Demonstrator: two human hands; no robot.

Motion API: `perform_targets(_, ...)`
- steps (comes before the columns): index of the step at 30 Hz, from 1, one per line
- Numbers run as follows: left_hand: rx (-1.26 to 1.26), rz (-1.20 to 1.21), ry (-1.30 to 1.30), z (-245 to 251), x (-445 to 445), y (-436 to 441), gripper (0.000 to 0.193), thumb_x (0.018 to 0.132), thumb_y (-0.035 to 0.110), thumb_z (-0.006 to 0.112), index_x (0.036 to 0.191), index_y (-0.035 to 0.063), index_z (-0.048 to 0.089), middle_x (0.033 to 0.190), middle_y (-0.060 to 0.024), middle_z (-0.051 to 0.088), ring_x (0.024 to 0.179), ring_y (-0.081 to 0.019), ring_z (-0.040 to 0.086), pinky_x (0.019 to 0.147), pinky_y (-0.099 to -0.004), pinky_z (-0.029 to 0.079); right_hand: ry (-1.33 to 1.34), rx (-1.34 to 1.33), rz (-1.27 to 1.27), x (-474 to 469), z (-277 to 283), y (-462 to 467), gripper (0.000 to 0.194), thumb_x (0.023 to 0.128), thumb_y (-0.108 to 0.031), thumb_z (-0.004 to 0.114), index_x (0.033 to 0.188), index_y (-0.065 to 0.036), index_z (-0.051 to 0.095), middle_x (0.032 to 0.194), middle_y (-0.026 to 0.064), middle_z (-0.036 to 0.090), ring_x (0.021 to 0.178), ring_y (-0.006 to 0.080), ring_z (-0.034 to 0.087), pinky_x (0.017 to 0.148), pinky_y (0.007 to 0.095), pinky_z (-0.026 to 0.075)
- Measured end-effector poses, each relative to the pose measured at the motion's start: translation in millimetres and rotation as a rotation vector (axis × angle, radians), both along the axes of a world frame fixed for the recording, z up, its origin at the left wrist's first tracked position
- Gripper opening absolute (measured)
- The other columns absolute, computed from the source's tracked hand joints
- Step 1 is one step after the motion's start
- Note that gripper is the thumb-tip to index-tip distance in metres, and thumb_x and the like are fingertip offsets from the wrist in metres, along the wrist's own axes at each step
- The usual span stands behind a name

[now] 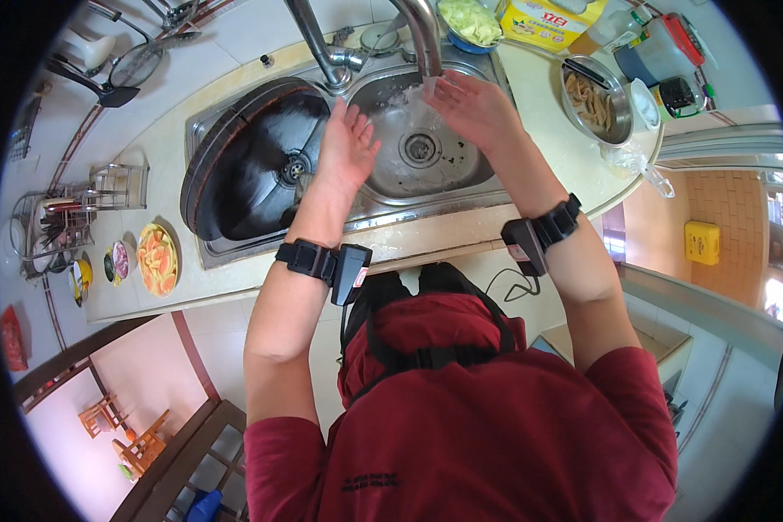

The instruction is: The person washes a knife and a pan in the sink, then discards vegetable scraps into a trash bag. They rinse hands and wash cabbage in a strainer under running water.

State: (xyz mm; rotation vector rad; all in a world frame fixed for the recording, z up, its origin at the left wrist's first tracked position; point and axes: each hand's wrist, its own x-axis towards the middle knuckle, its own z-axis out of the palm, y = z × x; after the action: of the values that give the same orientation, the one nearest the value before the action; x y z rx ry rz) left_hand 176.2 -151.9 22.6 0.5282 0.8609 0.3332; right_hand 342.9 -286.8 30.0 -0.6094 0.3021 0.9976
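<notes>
My right hand is under the steel faucet spout, fingers apart, with running water at its fingertips. It holds nothing. My left hand, palm turned up and fingers spread, hovers empty over the divider between the two basins. Beneath my hands, the right steel basin has a round drain strainer with small dark bits beside it. A large dark wok lies tilted in the left basin, its rim raised on the left. My left forearm hides part of that basin.
Right of the sink stand a steel bowl of brown strips, a white bowl and bottles. Behind it are a bowl of chopped greens and a yellow package. A plate of orange slices and a dish rack are leftward.
</notes>
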Motion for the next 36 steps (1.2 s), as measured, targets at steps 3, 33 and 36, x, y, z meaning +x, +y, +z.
perform_targets(3, 0.275, -0.131, 0.007, 6, 11, 13, 0.068, 0.097, 0.046, 0.056, 0.15, 0.0067, 0.038, 0.153, -0.0089, 0.039, 0.147, -0.0271, 0.025, 0.117, -0.0468, 0.02, -0.127, -0.108, -0.018, 1, 10, -31, 0.029, 0.1, -0.013, 0.052, 0.125, 0.001, 0.052, 0.122, 0.0182, 0.048, 0.114, 0.0341, 0.052, 0.106, 0.0523, 0.043)
perform_targets(33, 1.958, -0.722, 0.941, 8, 118, 87, 0.037, 0.101, 0.034, 0.046, 0.1, 0.0083, 0.073, 0.096, -0.0192, 0.072, 0.095, -0.0388, 0.068, 0.084, -0.0493, 0.054, -0.107, -0.173, -0.094, -40, -17, -134, 0.034, 0.101, -0.018, 0.051, 0.132, -0.005, 0.053, 0.116, 0.0086, 0.063, 0.11, 0.0253, 0.062, 0.098, 0.0426, 0.051)
perform_targets(36, 1.963, -0.717, 0.943, 9, 120, 87, 0.038, 0.101, 0.035, 0.046, 0.101, 0.0084, 0.072, 0.097, -0.019, 0.072, 0.096, -0.0384, 0.068, 0.085, -0.0492, 0.054, -0.092, -0.177, -0.101, -42, -20, -134, 0.034, 0.102, -0.017, 0.05, 0.133, -0.005, 0.052, 0.116, 0.0088, 0.063, 0.11, 0.0255, 0.062, 0.098, 0.0422, 0.052)
